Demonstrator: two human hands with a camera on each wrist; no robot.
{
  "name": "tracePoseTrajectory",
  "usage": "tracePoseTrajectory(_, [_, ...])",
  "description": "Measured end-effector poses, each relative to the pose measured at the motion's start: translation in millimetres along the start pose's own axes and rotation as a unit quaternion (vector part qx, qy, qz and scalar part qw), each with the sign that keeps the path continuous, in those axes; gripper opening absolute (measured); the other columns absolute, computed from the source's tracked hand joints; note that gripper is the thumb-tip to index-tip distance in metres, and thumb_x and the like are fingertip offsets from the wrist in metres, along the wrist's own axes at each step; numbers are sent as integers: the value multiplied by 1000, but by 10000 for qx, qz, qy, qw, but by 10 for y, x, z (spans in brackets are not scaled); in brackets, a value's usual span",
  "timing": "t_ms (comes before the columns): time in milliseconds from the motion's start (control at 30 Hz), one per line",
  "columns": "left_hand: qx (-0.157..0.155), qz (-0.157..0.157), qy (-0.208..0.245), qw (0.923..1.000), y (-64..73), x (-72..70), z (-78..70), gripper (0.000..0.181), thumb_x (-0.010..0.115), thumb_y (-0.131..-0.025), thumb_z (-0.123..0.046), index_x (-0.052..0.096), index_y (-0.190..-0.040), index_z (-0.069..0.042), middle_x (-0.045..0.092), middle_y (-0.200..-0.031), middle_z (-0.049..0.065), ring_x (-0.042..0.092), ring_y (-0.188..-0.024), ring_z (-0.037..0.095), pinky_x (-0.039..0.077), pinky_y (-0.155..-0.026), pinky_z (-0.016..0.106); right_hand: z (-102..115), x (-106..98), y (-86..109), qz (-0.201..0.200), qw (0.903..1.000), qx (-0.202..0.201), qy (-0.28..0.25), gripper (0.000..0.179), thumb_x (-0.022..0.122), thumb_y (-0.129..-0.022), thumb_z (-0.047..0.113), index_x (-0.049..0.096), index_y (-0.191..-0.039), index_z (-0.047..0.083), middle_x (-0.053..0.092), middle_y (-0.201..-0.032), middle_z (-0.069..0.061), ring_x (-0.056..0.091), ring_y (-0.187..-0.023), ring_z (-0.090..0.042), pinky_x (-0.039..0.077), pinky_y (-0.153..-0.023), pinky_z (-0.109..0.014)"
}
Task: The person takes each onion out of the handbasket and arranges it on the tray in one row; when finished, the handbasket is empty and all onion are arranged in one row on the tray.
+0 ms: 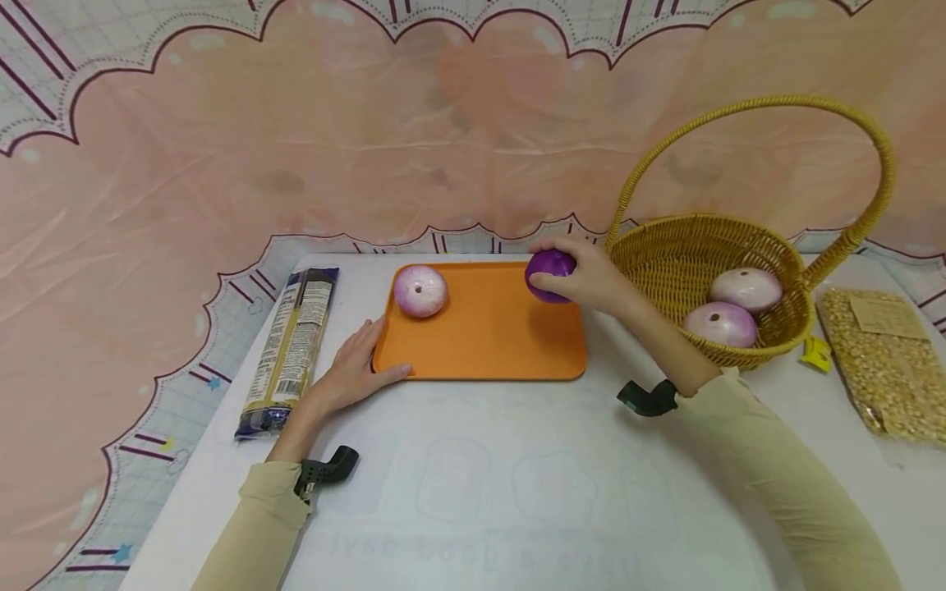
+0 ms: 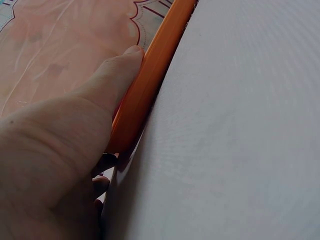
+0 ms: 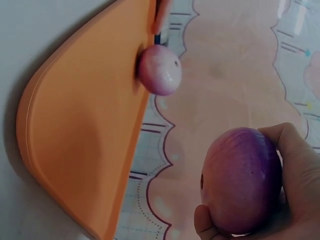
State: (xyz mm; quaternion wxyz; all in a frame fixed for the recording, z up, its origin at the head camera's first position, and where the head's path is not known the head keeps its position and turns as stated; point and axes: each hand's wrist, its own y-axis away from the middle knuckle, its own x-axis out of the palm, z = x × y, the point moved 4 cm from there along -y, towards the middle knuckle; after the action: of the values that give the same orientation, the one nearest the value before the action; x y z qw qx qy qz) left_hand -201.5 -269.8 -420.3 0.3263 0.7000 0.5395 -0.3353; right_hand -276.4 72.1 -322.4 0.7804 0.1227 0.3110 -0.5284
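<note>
A purple onion [image 1: 548, 277] is in my right hand [image 1: 591, 275], thumb and fingers curled round it, above the right end of an orange tray [image 1: 480, 328]. In the right wrist view the held onion [image 3: 242, 180] hangs clear of the tray [image 3: 75, 120]. A paler purple-and-white onion [image 1: 420, 291] sits at the tray's back left. My left hand [image 1: 353, 369] rests at the tray's front left corner, fingers along the left side and thumb on the front rim. The left wrist view shows that thumb [image 2: 117, 75] lying straight against the tray's edge [image 2: 150, 75].
A wicker basket [image 1: 650, 254] with a tall handle stands at the right, two pale onions [image 1: 746, 289] inside. Right of it lie a small yellow packet [image 1: 816, 354] and a bag of corn kernels [image 1: 883, 361]. A long printed package [image 1: 288, 349] lies left of the tray.
</note>
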Motion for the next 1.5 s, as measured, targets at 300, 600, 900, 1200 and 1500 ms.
tracePoseTrajectory(300, [92,-82,-44,9999,8,-3,-3,97,68,-86,-46,14,-156,-5,17,-161,21,9,-150,42,9,-119,62,122,222,-122,321,9983,-91,478,47,71,-85,27,61,-128,13,49,-136,-16,48,-123,-37,50,-97,-55])
tracePoseTrajectory(600, [159,-133,-126,9997,-2,-16,-17,97,69,-86,-43,16,-154,0,19,-161,22,11,-150,42,10,-119,61,162,404,-262,544,9966,103,603,46,70,-86,33,60,-128,18,45,-143,-14,43,-127,-36,50,-97,-54])
tracePoseTrajectory(900, [155,-135,-113,9997,-2,-10,-4,96,69,-86,-43,15,-155,-2,19,-161,20,11,-150,42,10,-119,61,152,585,-452,763,9932,-122,876,48,70,-86,34,60,-128,14,56,-132,-14,47,-122,-33,51,-96,-49])
tracePoseTrajectory(1200, [178,-104,-89,9997,-5,-6,2,97,68,-86,-45,15,-155,-3,19,-161,20,10,-150,42,10,-119,60,78,732,-658,1001,9898,-1,1013,52,71,-87,29,57,-131,6,57,-130,-18,52,-120,-34,50,-100,-46])
tracePoseTrajectory(1500, [194,-90,-80,9997,-7,9,-4,97,68,-86,-44,15,-155,-3,19,-161,19,10,-150,41,10,-120,60,-25,806,-743,974,9878,96,1210,53,70,-88,28,56,-132,3,56,-132,-20,50,-122,-35,49,-102,-46])
